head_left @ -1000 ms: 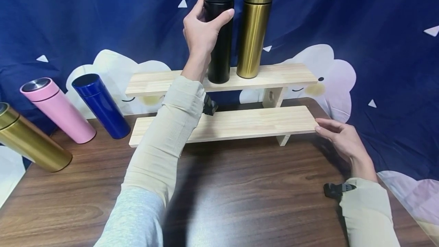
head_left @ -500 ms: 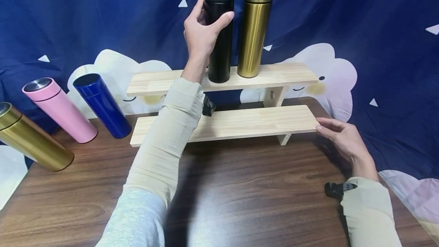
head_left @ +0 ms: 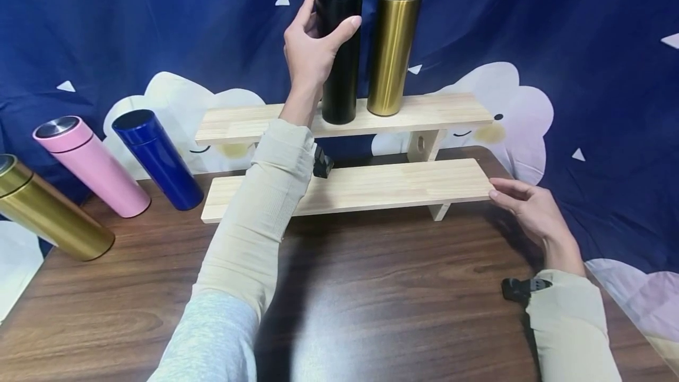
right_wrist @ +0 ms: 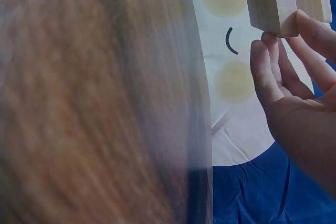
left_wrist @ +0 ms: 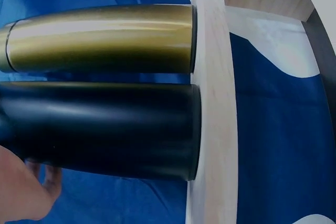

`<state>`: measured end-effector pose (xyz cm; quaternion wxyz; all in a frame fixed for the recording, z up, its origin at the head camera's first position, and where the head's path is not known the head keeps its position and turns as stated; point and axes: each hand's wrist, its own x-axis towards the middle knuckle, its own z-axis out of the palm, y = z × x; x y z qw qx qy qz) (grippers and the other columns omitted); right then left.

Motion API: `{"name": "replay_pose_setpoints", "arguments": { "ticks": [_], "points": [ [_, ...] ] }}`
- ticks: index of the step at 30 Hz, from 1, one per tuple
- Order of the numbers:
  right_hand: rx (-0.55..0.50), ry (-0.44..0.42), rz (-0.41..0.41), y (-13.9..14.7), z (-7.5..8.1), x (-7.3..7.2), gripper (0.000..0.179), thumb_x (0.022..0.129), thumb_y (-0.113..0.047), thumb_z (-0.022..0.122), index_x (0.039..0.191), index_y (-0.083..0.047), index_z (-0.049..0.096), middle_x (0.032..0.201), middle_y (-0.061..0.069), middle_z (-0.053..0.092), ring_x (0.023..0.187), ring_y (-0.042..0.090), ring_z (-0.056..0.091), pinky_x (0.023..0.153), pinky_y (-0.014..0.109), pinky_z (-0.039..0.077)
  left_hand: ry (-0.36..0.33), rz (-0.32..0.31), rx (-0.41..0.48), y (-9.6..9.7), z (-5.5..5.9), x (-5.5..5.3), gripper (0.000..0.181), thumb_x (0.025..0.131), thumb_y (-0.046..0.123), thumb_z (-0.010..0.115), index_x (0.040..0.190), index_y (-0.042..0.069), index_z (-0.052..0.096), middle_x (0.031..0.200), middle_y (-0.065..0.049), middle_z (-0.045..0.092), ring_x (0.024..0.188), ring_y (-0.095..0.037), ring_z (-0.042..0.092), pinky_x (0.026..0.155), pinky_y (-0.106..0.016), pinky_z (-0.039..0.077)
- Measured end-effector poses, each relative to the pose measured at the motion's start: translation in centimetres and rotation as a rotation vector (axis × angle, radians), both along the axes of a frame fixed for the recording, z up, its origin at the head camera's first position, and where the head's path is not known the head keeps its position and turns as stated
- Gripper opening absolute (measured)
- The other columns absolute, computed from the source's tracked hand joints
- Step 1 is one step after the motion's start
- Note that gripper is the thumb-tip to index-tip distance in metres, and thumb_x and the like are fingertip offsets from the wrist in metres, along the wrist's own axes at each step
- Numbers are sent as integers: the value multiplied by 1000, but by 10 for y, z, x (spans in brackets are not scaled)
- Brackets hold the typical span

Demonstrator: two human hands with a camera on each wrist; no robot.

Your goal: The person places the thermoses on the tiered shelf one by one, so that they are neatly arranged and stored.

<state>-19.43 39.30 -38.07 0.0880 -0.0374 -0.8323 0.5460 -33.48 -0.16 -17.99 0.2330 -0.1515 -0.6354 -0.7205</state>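
In the head view my left hand [head_left: 313, 55] grips a black thermos flask [head_left: 342, 75] around its upper body. The flask stands upright on the upper tier of a two-tier pale wooden rack [head_left: 445, 112]. Just right of it stands a gold thermos flask [head_left: 395, 55], with a narrow gap between them; the left wrist view shows both bases on the board. My right hand [head_left: 536, 214] touches the right end of the lower board [head_left: 392, 184] with thumb and fingertips. In the right wrist view its lightly bent fingers [right_wrist: 265, 72] meet the board's end.
On the brown wooden table [head_left: 403, 293], left of the rack, stand a blue flask [head_left: 159, 161], a pink flask [head_left: 95, 170] and another gold flask [head_left: 55, 214]. A dark blue cloth [head_left: 605, 75] with clouds and triangles hangs behind the rack.
The head view has tilted a little, so the scene sits slightly higher in it. Both hands keep their places, and the black flask stays on the upper board.
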Motion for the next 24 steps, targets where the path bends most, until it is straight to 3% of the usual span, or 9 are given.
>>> {"name": "replay_pose_setpoints", "arguments": {
  "ticks": [5, 14, 24],
  "points": [
    [7, -1, 0, 0, -1, 1, 41, 93, -17, 75, 129, -2, 66, 92, -23, 70, 87, -8, 63, 77, 9, 47, -3, -14, 31, 2, -5, 0, 78, 77, 17, 88, 147, 17, 54, 127, -2, 66, 110, -12, 63, 91, -17, 47],
    [49, -5, -2, 1, -5, 2, 47, 94, -23, 75, 132, 3, 62, 93, -26, 69, 89, -10, 61, 78, 9, 45, -56, 22, -1, -3, -17, 4, 84, 79, 29, 85, 153, 21, 46, 141, 2, 55, 124, -5, 51, 98, -19, 43],
    [-5, -4, 21, 0, -7, -1, 40, 93, -17, 75, 129, -2, 66, 94, -22, 70, 89, -8, 62, 78, 10, 47, -43, 34, 23, -26, -35, 13, 72, 82, 29, 85, 145, 15, 54, 141, -7, 57, 127, -16, 53, 99, -26, 46]
  ]
}}
